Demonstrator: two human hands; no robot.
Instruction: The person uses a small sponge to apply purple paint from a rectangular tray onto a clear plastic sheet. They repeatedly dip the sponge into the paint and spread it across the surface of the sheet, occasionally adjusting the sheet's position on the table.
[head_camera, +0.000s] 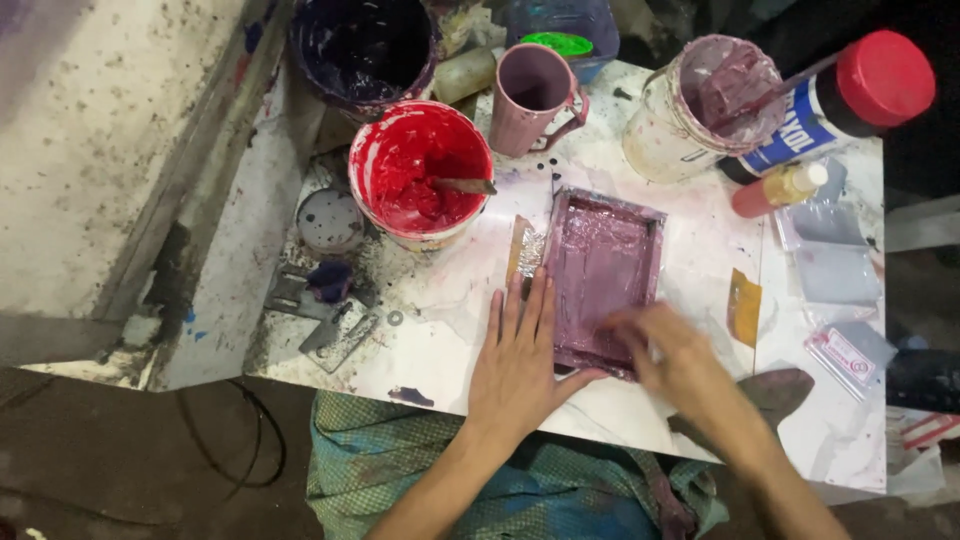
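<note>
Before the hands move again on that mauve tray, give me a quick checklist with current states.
1. Left hand flat beside the tray, steadying its left edge: ok.
2. Right hand over the tray's near right corner: blurred, contact cannot tell.
3. Anything held in the right hand: cannot tell.
4. Red paint bucket upright, apart from the tray: ok.
5. Pink mug upright behind the tray: ok.

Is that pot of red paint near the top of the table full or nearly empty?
Partly full. The red paint pot stands upright and open, with thick red paint pooled low inside, its inner walls smeared red, and a stirring stick resting in it.
</note>
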